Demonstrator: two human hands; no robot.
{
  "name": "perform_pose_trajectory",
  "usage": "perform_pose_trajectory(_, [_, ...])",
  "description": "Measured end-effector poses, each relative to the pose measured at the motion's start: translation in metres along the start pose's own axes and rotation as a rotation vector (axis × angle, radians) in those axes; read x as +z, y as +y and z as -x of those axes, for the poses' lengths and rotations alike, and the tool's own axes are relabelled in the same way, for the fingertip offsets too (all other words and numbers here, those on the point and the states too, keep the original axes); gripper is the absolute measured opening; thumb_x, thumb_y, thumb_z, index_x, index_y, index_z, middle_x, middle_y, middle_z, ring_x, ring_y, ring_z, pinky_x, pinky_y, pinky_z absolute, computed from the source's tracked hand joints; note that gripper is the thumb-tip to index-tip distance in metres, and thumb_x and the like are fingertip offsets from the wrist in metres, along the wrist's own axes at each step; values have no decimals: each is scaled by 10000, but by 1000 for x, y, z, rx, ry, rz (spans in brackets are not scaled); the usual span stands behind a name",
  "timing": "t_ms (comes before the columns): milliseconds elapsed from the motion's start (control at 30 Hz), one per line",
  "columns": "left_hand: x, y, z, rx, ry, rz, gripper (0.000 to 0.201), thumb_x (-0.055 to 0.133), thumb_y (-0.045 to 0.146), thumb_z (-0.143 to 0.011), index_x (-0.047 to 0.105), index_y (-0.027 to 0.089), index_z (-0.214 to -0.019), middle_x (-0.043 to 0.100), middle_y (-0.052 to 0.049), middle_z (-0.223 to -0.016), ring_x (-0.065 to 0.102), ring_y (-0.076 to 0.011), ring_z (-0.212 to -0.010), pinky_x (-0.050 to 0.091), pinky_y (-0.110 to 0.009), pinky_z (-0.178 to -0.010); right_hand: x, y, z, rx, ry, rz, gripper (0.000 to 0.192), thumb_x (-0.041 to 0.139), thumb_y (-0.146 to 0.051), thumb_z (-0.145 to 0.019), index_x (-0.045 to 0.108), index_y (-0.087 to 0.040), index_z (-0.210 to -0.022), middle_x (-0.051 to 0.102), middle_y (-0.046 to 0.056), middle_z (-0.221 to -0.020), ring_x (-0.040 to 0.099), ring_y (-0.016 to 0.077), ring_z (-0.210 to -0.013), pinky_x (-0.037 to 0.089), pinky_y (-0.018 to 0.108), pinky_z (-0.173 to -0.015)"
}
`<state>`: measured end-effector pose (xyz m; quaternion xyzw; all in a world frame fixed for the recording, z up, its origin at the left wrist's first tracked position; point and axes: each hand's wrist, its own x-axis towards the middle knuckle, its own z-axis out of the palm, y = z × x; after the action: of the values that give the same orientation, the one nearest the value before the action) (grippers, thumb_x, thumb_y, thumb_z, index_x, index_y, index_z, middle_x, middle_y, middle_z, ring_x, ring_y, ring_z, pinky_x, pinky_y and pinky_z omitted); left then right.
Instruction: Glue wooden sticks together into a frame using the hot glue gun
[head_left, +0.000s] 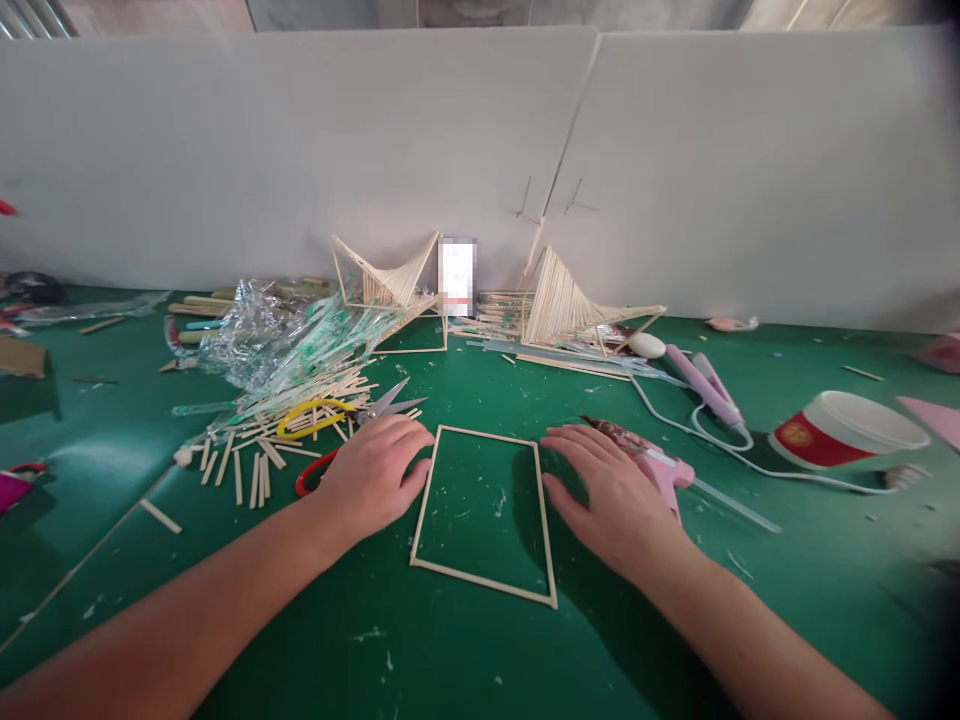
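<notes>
The green counter [480,650] is wide and full of small things. In the middle of it lies the stick frame [484,515], a thin rectangle of wooden sticks, flat and empty inside.

The left hand [373,475] rests at the left side of the frame, fingers loosely together and lying flat, the tips touching or almost touching the left stick; it grips nothing. The right hand [607,495] lies at the right side of the frame, fingers a little spread and flat, also gripping nothing.

I think the frame is fragile. If one hand pushes sideways harder than the other, the rectangle may go out of square or a corner may open. Whether the corners are glued or hard already, I cannot tell.

Just right of the frame, half under the right hand, lies the pink glue gun [660,470]; its nozzle is hidden, so a burn or a glue smear on the palm is possible. Its white cord [675,425] runs away to the right of the frame and could catch on the wrist. Left of the frame, behind the left hand, are scissors [386,405], their handles partly covered, and a loose stick pile [300,420] which a sleeve or arm could scatter.

Far right of the frame a paper cup [847,430] lies on its side; its content I cannot see.
</notes>
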<state>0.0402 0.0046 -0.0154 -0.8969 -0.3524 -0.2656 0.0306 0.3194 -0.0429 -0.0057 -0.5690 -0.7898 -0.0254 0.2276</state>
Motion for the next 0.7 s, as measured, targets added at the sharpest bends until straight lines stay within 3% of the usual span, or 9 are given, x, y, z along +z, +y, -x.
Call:
perform_pose_trajectory(133, [-2, 1, -2, 44, -5, 21, 179, 486, 151, -888, 611, 173, -1013, 673, -79, -1012, 594, -249, -1032, 513, -462, -920, 0, 1, 0, 40, 34, -49, 268, 436, -105, -783, 626, -227, -927, 724, 65, -1053, 670, 237, -989, 533, 422, -867])
perform_pose_trajectory(333, [-4, 1, -3, 46, -29, -5, 159, 495, 163, -882, 631, 170, -964, 669, -81, -975, 589, -252, -997, 501, -474, -908, -2, -1, 0, 88, 43, -99, 183, 444, -71, -711, 505, -244, -705, 709, 23, -886, 654, 197, -825, 512, 344, -743])
perform_pose_trajectory(533, [-5, 1, -4, 50, -2, -52, 141, 523, 167, -881, 648, 167, -946, 680, -62, -999, 568, -258, -1064, 407, -520, -1022, -4, -1, 1, 121, -35, -60, 198, 444, -76, -749, 550, -235, -697, 658, 3, -729, 614, 183, -707, 488, 321, -676])
perform_pose_trajectory(700, [-2, 2, -1, 66, -29, -31, 182, 528, 169, -881, 637, 171, -1026, 688, -65, -1052, 583, -255, -1076, 424, -516, -1015, -4, -3, 1, 103, -84, -22, 234, 431, -87, -790, 604, -233, -732, 698, 17, -801, 645, 193, -790, 511, 337, -726])
